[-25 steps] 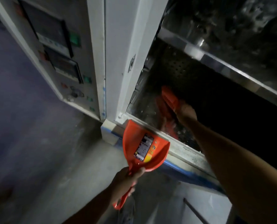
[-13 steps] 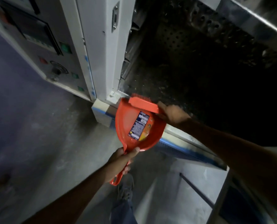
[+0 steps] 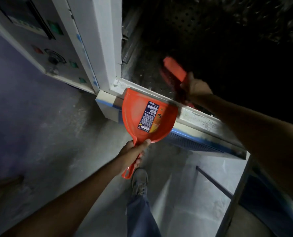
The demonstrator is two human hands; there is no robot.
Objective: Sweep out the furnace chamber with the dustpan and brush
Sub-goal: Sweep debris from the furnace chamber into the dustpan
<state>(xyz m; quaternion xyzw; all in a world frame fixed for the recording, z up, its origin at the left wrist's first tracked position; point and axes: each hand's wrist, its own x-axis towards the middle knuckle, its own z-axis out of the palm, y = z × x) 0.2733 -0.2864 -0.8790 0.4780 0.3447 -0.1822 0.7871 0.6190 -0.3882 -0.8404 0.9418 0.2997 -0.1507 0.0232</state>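
Left hand [image 3: 131,153] grips orange labelled dustpan [image 3: 146,117]; right hand [image 3: 196,88] grips blurred orange brush [image 3: 175,69].

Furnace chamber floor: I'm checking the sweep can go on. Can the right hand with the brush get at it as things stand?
Probably yes. The right hand already holds the brush inside the open chamber, nothing blocking; the dustpan sits at the sill.

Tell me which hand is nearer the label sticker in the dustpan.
Left. The left hand grips the dustpan handle just below the sticker; the right hand holds the brush inside the chamber.
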